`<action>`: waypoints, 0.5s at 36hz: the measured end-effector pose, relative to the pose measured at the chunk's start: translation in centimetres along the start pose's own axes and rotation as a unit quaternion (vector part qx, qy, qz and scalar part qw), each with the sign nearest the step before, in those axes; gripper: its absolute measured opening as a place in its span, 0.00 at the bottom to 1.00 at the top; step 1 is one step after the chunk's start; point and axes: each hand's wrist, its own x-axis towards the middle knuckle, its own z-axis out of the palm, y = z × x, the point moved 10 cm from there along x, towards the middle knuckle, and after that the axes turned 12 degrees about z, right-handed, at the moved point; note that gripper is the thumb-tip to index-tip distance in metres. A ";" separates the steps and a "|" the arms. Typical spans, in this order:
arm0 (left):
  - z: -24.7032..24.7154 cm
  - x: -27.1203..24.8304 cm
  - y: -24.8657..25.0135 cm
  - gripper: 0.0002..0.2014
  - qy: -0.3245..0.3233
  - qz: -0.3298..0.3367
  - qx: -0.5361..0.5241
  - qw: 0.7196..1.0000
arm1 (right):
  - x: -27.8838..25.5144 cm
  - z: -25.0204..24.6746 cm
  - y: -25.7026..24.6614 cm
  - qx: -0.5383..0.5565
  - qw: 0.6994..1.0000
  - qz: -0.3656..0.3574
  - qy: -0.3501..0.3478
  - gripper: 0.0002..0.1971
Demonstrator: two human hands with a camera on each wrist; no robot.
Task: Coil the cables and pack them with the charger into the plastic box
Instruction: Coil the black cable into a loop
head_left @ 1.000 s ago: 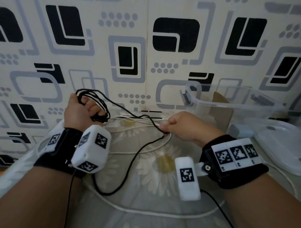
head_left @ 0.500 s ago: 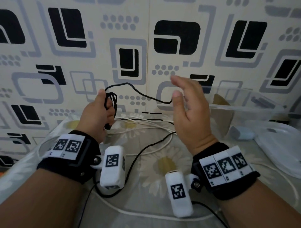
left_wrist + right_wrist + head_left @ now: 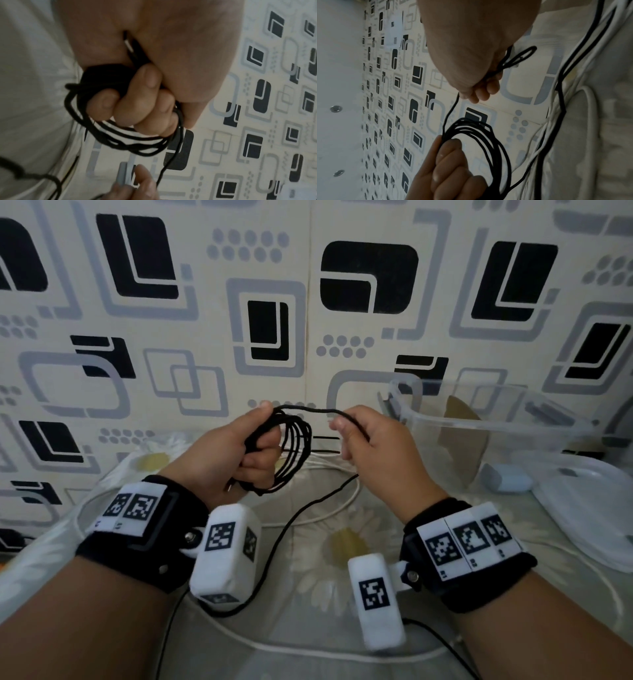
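My left hand (image 3: 255, 448) grips a coil of thin black cable (image 3: 294, 453), several loops hanging from its curled fingers (image 3: 137, 102). My right hand (image 3: 346, 436) pinches the free run of that same cable (image 3: 452, 108) just right of the coil, at the same height. The rest of the black cable trails down onto the flowered cloth (image 3: 274, 549). A white cable (image 3: 308, 652) lies loose on the cloth below both hands. The clear plastic box (image 3: 486, 419) stands open at the right. A pale blue charger (image 3: 507, 477) lies beside it.
The box's clear lid (image 3: 589, 508) lies at the far right on the cloth. A patterned wall (image 3: 274, 302) rises close behind the hands. Both wrists carry white camera blocks with black markers.
My right hand dropped from a raised, open pose and closed on the cable beside the left hand. The coil in my left hand has gained a loop.
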 end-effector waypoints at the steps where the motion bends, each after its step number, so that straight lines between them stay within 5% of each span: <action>1: 0.3 -0.1 0.1 0.24 -0.012 -0.002 -0.010 1.000 | 0.1 0.1 0.4 0.027 0.999 0.018 -0.008 0.09; 10: 2.3 -0.6 0.9 0.24 -0.068 0.003 -0.093 0.993 | -0.6 5.2 3.3 0.113 0.965 0.135 -0.193 0.18; 15: 2.4 -0.4 0.8 0.25 -0.063 0.000 -0.152 0.986 | -1.2 6.0 2.8 0.143 0.951 0.144 -0.231 0.18; 18: 2.9 -0.3 1.0 0.24 -0.117 -0.001 -0.244 0.963 | -1.6 6.2 2.7 0.170 0.941 0.156 -0.249 0.15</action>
